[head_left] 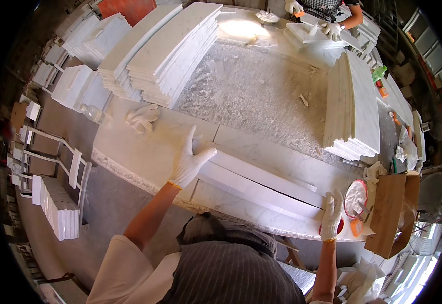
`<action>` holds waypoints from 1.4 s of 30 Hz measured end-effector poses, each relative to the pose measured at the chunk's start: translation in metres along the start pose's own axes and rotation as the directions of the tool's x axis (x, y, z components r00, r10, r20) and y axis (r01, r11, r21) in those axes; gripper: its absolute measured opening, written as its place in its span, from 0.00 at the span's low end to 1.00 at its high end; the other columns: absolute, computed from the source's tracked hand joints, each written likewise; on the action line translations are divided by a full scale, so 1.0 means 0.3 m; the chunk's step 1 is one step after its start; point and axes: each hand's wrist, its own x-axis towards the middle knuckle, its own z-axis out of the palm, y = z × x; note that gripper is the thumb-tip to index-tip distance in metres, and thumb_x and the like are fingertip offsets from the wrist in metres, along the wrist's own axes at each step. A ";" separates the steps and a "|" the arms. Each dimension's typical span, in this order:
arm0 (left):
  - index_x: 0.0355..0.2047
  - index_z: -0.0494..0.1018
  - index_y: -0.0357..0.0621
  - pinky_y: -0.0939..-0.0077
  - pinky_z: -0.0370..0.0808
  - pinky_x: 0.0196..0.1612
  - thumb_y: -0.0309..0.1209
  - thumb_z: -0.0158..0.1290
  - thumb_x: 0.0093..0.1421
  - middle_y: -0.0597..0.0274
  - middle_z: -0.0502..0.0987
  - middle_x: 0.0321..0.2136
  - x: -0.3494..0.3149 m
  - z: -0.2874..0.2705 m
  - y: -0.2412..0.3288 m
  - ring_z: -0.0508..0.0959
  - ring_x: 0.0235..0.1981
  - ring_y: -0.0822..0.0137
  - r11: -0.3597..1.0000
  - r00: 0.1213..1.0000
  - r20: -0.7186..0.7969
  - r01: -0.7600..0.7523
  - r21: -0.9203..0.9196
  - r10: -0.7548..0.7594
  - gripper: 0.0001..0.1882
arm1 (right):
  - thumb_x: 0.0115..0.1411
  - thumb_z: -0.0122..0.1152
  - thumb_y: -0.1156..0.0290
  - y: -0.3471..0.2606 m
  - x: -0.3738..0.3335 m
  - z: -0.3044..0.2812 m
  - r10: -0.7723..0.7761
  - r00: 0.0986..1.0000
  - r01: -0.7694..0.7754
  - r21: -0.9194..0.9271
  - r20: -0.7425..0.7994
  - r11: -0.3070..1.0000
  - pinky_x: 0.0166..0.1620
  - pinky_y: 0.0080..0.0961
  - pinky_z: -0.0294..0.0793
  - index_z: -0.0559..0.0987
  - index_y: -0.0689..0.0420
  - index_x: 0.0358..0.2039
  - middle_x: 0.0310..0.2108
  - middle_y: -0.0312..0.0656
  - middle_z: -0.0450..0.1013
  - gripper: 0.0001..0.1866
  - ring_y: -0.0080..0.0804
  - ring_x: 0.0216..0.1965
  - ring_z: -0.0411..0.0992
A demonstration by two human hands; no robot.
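Long white strips (254, 188), two of them, lie side by side on the bench (134, 157), just between the two hands. They look like stone. Their long way runs from one hand to the other, and it slants, so the end by the right hand is closer to the body. A thin dark gap shows between them. They look a bit curved, but the camera bends lines, so I can't be sure.

The left hand (188, 164) wears a white glove. It is spread wide at the left end, with the thumb reaching over toward the strips. The right hand (332, 215), gloved too, is held flat at the other end, fingers pointing away from the body. Neither hand is wrapped around anything, and I can't tell how hard they press. Each hand is right by its own end, so neither is nearer.

Just past the right hand sits a bowl of white paste (356, 196), with a cardboard box (385, 218) farther right. Loose gloves (142, 119) lie beyond the left hand, off to its left.
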 end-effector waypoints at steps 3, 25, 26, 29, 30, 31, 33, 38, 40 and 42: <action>0.67 0.52 0.39 0.68 0.64 0.59 0.39 0.62 0.56 0.50 0.72 0.54 -0.017 -0.005 0.048 0.68 0.57 0.57 0.997 1.000 0.006 0.003 0.077 -0.004 0.44 | 0.71 0.47 0.57 0.010 -0.005 0.001 0.024 1.000 -0.024 0.001 -0.007 1.000 0.55 0.29 0.66 0.66 0.61 0.60 0.47 0.44 0.73 0.24 0.32 0.48 0.70; 0.64 0.60 0.51 0.56 0.65 0.54 0.64 0.59 0.46 0.51 0.68 0.53 -0.053 0.194 0.222 0.70 0.51 0.53 0.218 0.437 0.800 -0.899 0.379 0.411 0.50 | 0.71 0.46 0.60 -0.063 0.002 0.011 0.074 0.995 -0.065 0.123 -0.066 0.990 0.50 0.26 0.69 0.72 0.63 0.53 0.40 0.45 0.76 0.20 0.30 0.43 0.73; 0.64 0.60 0.51 0.56 0.65 0.54 0.63 0.60 0.46 0.52 0.69 0.52 -0.055 0.192 0.226 0.70 0.50 0.54 0.219 0.435 0.793 -0.900 0.376 0.427 0.50 | 0.71 0.45 0.60 -0.045 0.001 0.016 0.078 0.994 -0.067 0.136 -0.075 0.988 0.50 0.26 0.69 0.71 0.62 0.54 0.40 0.46 0.77 0.20 0.30 0.43 0.73; 0.65 0.58 0.51 0.57 0.65 0.52 0.62 0.59 0.48 0.53 0.69 0.51 -0.061 0.184 0.238 0.71 0.48 0.55 0.208 0.440 0.792 -0.898 0.387 0.424 0.50 | 0.72 0.44 0.58 -0.045 0.002 0.009 0.061 0.994 -0.049 0.127 -0.093 0.991 0.50 0.27 0.69 0.71 0.61 0.54 0.41 0.47 0.77 0.21 0.30 0.44 0.72; 0.66 0.57 0.52 0.58 0.65 0.52 0.62 0.58 0.49 0.53 0.69 0.52 -0.061 0.189 0.243 0.71 0.49 0.55 0.202 0.439 0.803 -0.899 0.389 0.404 0.49 | 0.72 0.44 0.58 -0.048 -0.003 0.003 0.052 0.993 -0.040 0.112 -0.102 0.993 0.51 0.28 0.69 0.72 0.61 0.54 0.41 0.47 0.77 0.21 0.30 0.44 0.72; 0.67 0.56 0.52 0.58 0.65 0.52 0.61 0.58 0.50 0.52 0.68 0.54 -0.061 0.194 0.247 0.70 0.49 0.55 0.197 0.438 0.813 -0.899 0.392 0.383 0.49 | 0.72 0.44 0.57 -0.048 -0.012 0.005 0.063 0.988 -0.041 0.150 -0.143 0.988 0.51 0.28 0.69 0.71 0.61 0.54 0.41 0.47 0.77 0.21 0.30 0.45 0.72; 0.67 0.55 0.50 0.57 0.65 0.53 0.63 0.57 0.50 0.51 0.69 0.53 -0.061 0.202 0.249 0.70 0.51 0.55 0.189 0.432 0.826 -0.902 0.389 0.362 0.50 | 0.72 0.43 0.56 -0.019 -0.027 0.015 0.082 0.972 -0.032 0.226 -0.218 0.974 0.51 0.29 0.69 0.71 0.61 0.54 0.40 0.46 0.77 0.22 0.31 0.45 0.72; 0.67 0.56 0.47 0.55 0.65 0.53 0.65 0.57 0.49 0.50 0.68 0.52 -0.061 0.199 0.245 0.69 0.51 0.54 0.185 0.433 0.826 -0.901 0.392 0.362 0.52 | 0.70 0.47 0.56 0.146 -0.157 -0.015 0.282 0.817 -0.163 0.268 -0.503 0.950 0.59 0.33 0.65 0.62 0.61 0.64 0.56 0.53 0.68 0.29 0.38 0.57 0.68; 0.67 0.55 0.47 0.55 0.65 0.53 0.65 0.56 0.49 0.51 0.68 0.52 -0.061 0.193 0.238 0.69 0.52 0.53 0.176 0.441 0.824 -0.897 0.405 0.354 0.53 | 0.64 0.56 0.57 0.124 -0.237 -0.027 0.300 0.780 -0.354 0.008 -0.549 0.935 0.62 0.36 0.61 0.60 0.62 0.65 0.57 0.54 0.67 0.34 0.45 0.60 0.65; 0.67 0.55 0.48 0.55 0.65 0.53 0.65 0.56 0.49 0.51 0.68 0.52 -0.059 0.198 0.230 0.69 0.52 0.53 0.161 0.434 0.825 -0.901 0.403 0.361 0.53 | 0.60 0.61 0.59 0.158 -0.285 -0.042 0.314 0.804 -0.461 -0.196 -0.505 0.865 0.65 0.40 0.57 0.61 0.62 0.64 0.57 0.54 0.67 0.36 0.48 0.61 0.64</action>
